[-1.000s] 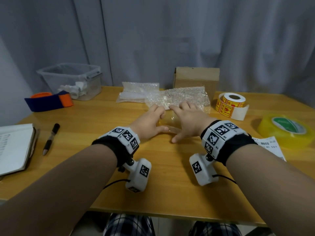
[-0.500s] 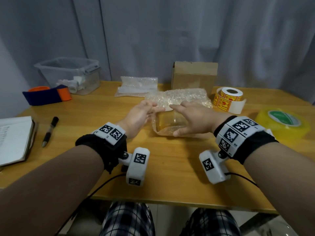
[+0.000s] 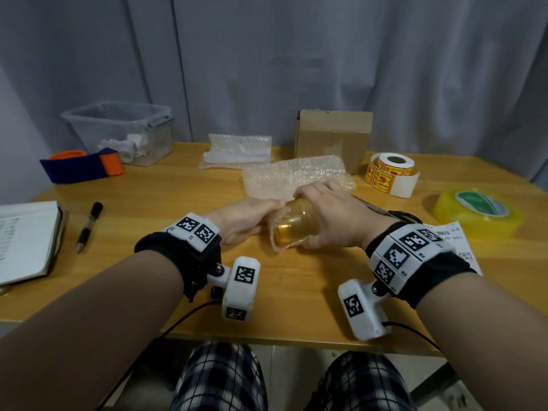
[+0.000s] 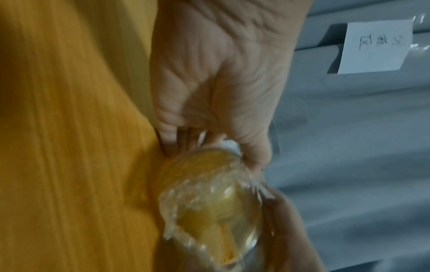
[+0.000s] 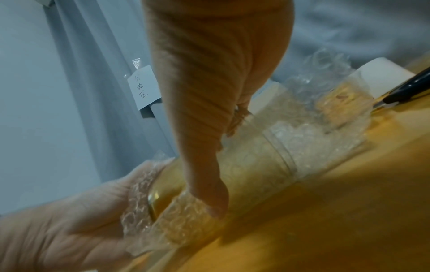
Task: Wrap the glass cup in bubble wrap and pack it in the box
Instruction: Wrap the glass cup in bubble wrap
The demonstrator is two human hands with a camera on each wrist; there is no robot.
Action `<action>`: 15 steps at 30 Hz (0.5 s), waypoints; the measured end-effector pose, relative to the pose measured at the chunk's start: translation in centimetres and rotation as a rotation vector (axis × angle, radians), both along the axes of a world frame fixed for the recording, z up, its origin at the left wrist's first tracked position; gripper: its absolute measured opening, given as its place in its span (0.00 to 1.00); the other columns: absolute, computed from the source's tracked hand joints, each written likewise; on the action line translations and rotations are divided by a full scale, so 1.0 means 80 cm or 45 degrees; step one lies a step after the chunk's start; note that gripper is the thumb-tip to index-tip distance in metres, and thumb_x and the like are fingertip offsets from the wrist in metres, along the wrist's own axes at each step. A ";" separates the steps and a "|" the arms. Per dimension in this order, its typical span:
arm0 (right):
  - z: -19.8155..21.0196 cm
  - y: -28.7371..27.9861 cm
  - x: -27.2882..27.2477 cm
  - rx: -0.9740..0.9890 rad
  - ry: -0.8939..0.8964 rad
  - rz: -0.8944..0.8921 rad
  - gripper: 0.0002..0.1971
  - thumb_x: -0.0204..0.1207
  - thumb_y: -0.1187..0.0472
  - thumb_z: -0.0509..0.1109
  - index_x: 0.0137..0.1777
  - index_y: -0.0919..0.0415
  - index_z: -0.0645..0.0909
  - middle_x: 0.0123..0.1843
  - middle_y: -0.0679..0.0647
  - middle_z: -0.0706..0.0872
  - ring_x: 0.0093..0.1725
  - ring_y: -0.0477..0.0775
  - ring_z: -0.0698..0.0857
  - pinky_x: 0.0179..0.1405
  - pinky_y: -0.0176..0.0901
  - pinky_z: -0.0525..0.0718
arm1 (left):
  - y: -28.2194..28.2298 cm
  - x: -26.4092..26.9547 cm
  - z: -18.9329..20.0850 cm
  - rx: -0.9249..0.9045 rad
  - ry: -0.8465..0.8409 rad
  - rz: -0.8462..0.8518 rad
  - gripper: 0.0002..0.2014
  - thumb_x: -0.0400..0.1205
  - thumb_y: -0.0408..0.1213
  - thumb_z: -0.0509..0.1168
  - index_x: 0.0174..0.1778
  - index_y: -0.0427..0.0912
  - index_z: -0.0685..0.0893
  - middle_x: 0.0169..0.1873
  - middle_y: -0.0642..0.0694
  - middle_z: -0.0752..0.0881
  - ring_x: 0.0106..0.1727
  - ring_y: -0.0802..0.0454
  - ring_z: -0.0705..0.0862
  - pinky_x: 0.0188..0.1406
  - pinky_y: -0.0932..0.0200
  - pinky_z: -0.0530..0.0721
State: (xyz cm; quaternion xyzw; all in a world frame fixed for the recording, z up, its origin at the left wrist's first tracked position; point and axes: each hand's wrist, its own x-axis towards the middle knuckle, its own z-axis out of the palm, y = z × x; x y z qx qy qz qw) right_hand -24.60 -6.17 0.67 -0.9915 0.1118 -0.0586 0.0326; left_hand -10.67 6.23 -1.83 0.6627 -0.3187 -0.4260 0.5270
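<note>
The amber glass cup lies on its side on the wooden table, its open mouth toward me. A bubble wrap sheet runs from behind the cup and curls under and around it. My left hand grips the cup's left side with the wrap's edge. From the right, my right hand curls over the top, its thumb pressing wrap against the cup. In the left wrist view the wrap's ragged edge hugs the cup. The cardboard box stands behind the sheet.
A second bubble wrap stack and a clear plastic bin sit at the back left. On the right are a sticker roll, yellow tape and a paper slip. A pen and a notebook lie left.
The flat hands on the wrap have closed around the cup. The wrap's near edge has come up around the cup, which now sits a little nearer to me.
</note>
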 end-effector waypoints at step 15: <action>0.005 -0.001 0.000 0.083 0.108 0.027 0.58 0.65 0.44 0.78 0.77 0.28 0.33 0.69 0.53 0.69 0.67 0.53 0.63 0.63 0.46 0.67 | -0.003 -0.004 -0.002 -0.343 -0.108 0.068 0.33 0.80 0.31 0.65 0.78 0.41 0.57 0.49 0.47 0.85 0.51 0.55 0.87 0.55 0.59 0.84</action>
